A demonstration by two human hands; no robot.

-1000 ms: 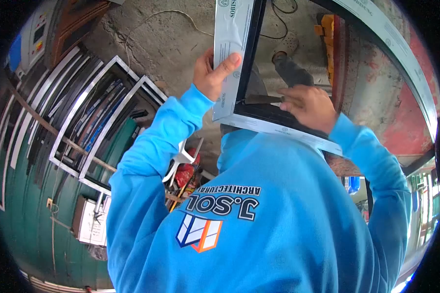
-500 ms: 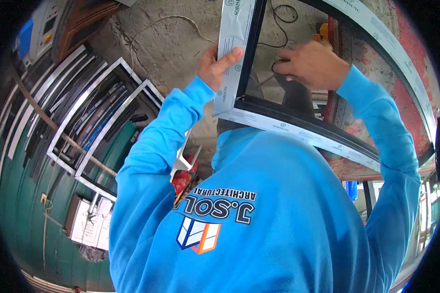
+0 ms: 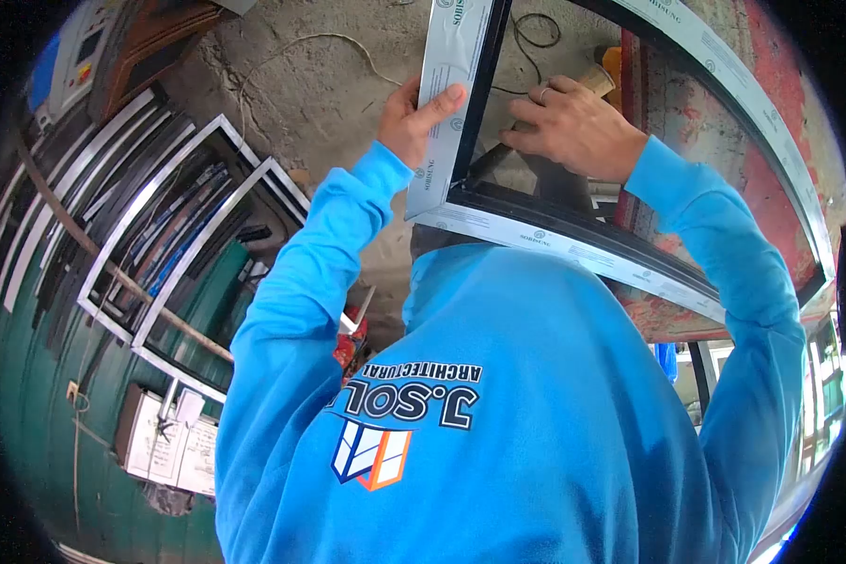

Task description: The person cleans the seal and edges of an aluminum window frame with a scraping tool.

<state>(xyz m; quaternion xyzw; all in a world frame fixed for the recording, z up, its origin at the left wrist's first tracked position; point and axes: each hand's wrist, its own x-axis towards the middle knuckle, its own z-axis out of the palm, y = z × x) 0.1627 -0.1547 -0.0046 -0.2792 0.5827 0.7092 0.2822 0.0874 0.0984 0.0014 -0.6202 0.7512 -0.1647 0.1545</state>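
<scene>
Left hand [image 3: 414, 117] grips the window frame [image 3: 555, 246]; right hand [image 3: 573, 127] curls inside its corner.

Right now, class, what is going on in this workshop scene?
A person in a blue sweatshirt works at the corner of a window frame wrapped in protective film. The left hand grips the frame's upright bar, thumb across the film. The right hand reaches inside the frame near the corner, over a dark tool-like object that cannot be identified. More frames lean against the green wall to the left, on a concrete floor.
</scene>
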